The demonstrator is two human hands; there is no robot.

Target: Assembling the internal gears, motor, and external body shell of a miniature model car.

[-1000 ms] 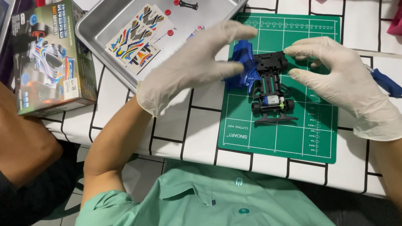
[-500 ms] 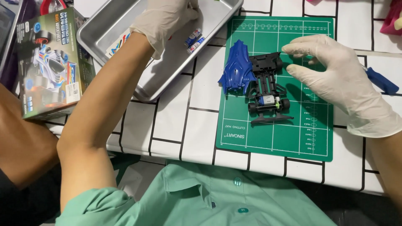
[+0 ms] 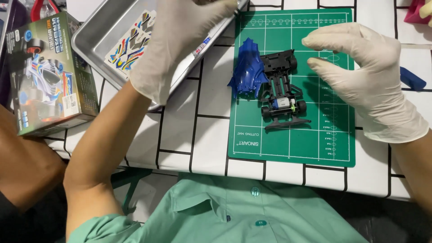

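Reaching over the metal tray (image 3: 96, 33) at upper left, the left hand (image 3: 177, 42) in a pale glove has left the green cutting mat (image 3: 292, 144), where a second ago it lay on the blue car body shell (image 3: 247, 72); its fingers (image 3: 216, 6) curl downward at the tray's far rim, and whether they grip anything cannot be told, since the tips run out of view. Blue shell: now released, lying on its side across the mat's left edge, touching the black chassis (image 3: 281, 90). Chassis: flat on the mat, wheels fitted, small motor showing at its rear end, a black wing piece just below it. Right hand (image 3: 364, 81), gloved: lifted off the chassis it steadied a moment ago, hovering just to its right, fingers (image 3: 321, 42) bent in a loose, half-open pinch and holding nothing. Tray contents: a coloured sticker sheet (image 3: 132, 40) and a small strip of decals near the lower rim. Further items: a printed kit box (image 3: 47, 76) at far left on the white tiled worktop (image 3: 180, 135); a blue tool handle (image 3: 411, 78) at far right. Judgement: with both hands off the car, the work appears to have shifted from handling the shell to fetching something from the tray.
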